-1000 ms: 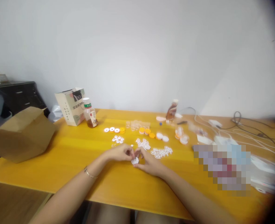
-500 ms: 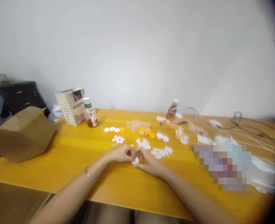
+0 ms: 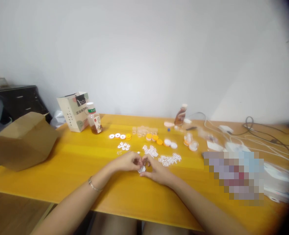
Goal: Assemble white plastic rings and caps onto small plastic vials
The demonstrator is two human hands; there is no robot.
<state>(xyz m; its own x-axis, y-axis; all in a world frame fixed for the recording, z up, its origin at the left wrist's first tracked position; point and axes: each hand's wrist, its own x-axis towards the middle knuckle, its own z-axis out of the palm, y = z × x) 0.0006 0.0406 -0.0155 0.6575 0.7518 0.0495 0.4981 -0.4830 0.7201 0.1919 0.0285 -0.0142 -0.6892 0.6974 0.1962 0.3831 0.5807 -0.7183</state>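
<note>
My left hand and my right hand meet over the middle of the yellow table. Both are closed in a pinch on a small white round cap held just above the tabletop. A thin bracelet sits on my left wrist. Just beyond my hands lie white ring-shaped pieces and a lacy white cluster. Small white discs lie to the left of them.
A row of white and orange caps and more orange caps lie further back. A tea bottle, a paper bag, a brown cardboard box, a tilted bottle and cables surround them.
None of note: my hands stay together on the white cap, with only slight finger shifts.
</note>
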